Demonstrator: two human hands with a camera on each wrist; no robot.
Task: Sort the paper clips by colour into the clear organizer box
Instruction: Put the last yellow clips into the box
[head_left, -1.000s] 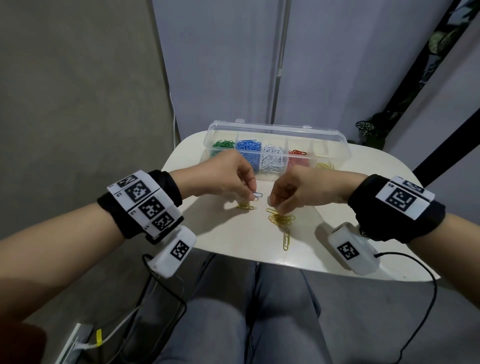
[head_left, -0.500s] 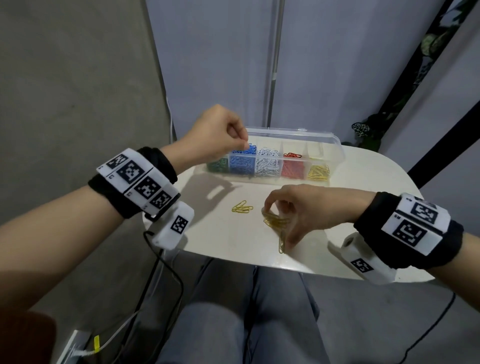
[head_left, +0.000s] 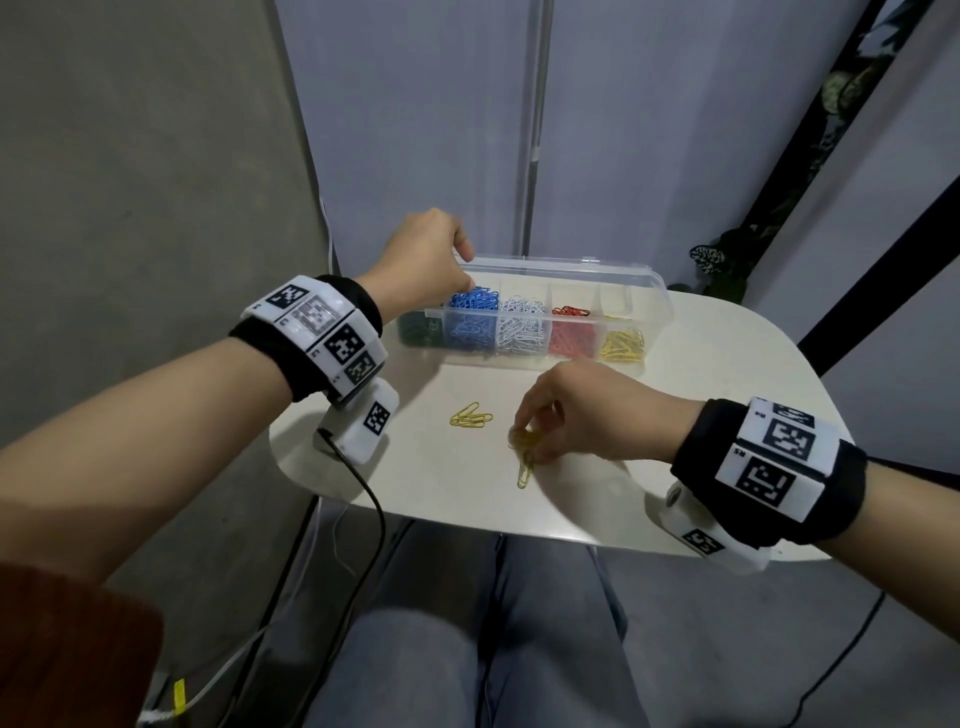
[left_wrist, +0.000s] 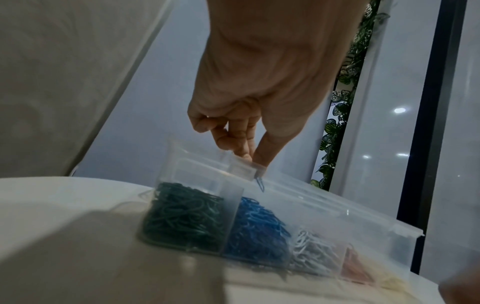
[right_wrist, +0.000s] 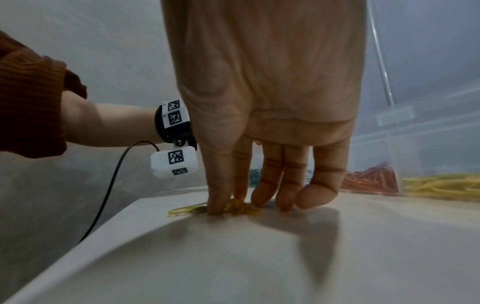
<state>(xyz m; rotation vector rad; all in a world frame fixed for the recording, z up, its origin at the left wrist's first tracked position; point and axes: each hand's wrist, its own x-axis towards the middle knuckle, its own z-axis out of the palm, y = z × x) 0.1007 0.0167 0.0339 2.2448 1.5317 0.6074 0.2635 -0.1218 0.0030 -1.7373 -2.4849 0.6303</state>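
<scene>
Left hand (left_wrist: 249, 86) is pinching a blue clip (left_wrist: 260, 183) over the box (head_left: 644, 291), seen only from the wrist.
Right hand (head_left: 582, 410) is pinching yellow clips (head_left: 525, 441); two more (head_left: 470, 415) are lying beside.

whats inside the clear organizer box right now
The clear organizer box holds five sorted piles: green clips, blue clips, white clips, red clips and yellow clips. The left hand covers part of the green compartment.
</scene>
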